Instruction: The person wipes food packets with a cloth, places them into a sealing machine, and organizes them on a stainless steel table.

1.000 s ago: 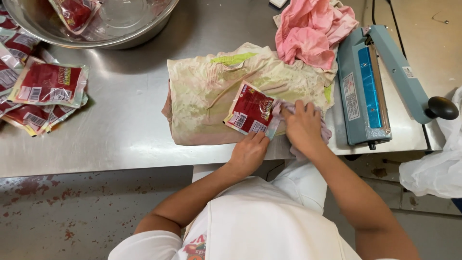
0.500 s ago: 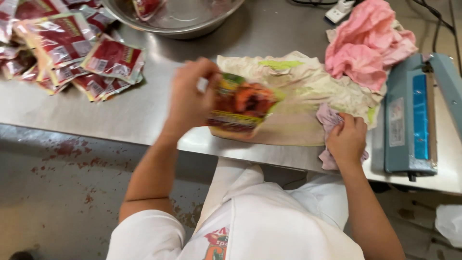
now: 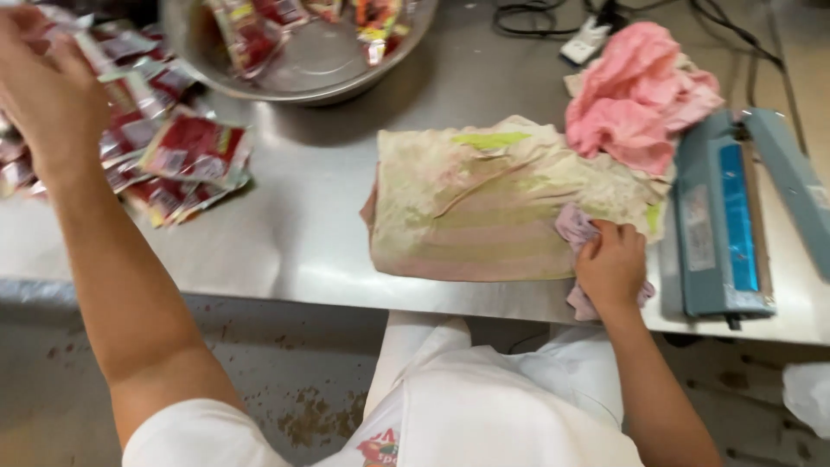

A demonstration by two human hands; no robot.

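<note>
Reaching far out, the left hand (image 3: 47, 86) hovered over the pile of red sauce packets (image 3: 173, 156) on the steel table (image 3: 294, 233); whether it pinched one could not be told. The right hand (image 3: 612, 266) pressed a small pink rag (image 3: 575, 227), fingers curled on it, beside the folded stained towel (image 3: 484, 203) and blue heat sealer (image 3: 726, 216).
</note>
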